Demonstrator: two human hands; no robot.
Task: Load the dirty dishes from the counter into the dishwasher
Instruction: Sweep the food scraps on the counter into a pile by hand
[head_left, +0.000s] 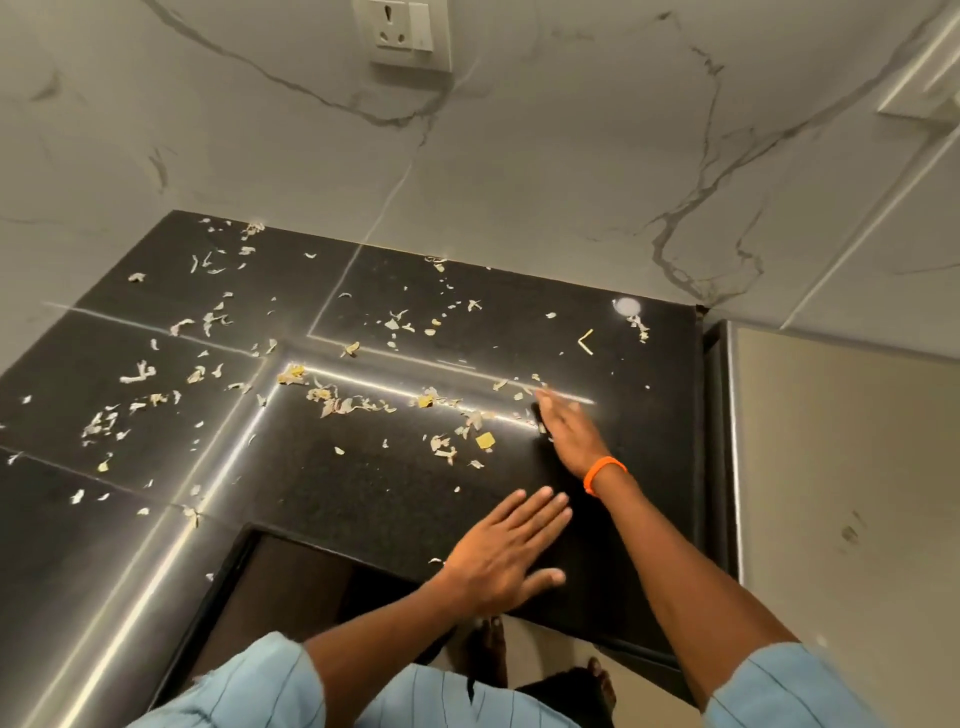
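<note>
1. Across the black granite worktop (395, 499), pale vegetable peel scraps (332, 400) are scattered, thickest along the middle and toward its left edge.
2. The left hand (506, 558) is held flat near the worktop's front edge, fingers straight and together, with nothing gripped.
3. The right hand (569, 431) is laid edge-on among the scraps toward the right edge, fingers extended and nothing held; an orange wristband (602, 474) is worn on that wrist.
4. A bent pale stick (586, 343) is seen near the back right corner, well apart from both hands.
5. No dirty dishes or dishwasher can be made out on or beside the worktop.
6. A wall socket (402, 32) is mounted on the marble-patterned wall (545, 171) behind the back edge.
</note>
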